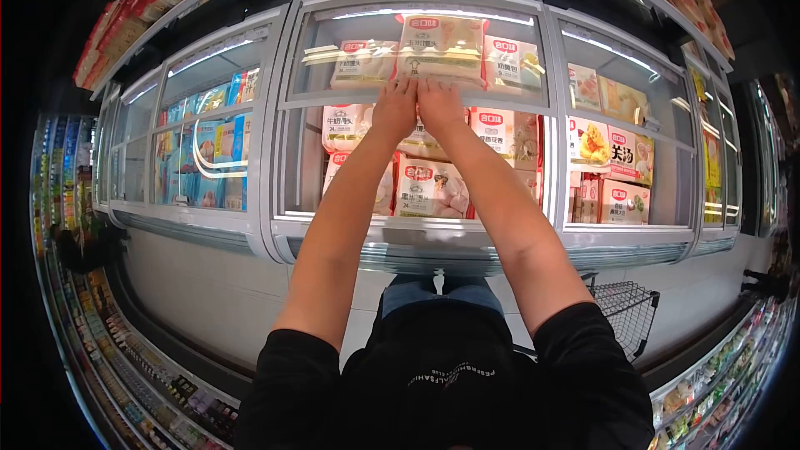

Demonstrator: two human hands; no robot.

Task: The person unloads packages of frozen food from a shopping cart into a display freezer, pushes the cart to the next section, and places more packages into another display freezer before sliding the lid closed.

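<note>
My left hand (397, 107) and my right hand (441, 106) are side by side at the front edge of a sliding glass freezer door (317, 98), fingers closed over its frame. The door covers the rear of the middle freezer; the front part is uncovered. Behind the glass, just beyond my fingertips, a red-and-white food package (442, 37) shows, with a push-arrow sticker over it. Below my wrists lie more packages, among them a bun package (429, 187) with a red label and another white package (493, 129). My palms are hidden.
Freezer sections with blue packages (208, 150) on the left and boxed food (629, 154) on the right flank this one. A wire shopping cart (621, 312) stands at my right side. Stocked shelves (158, 350) curve along the lower left. A shelf of red packages (154, 8) hangs above.
</note>
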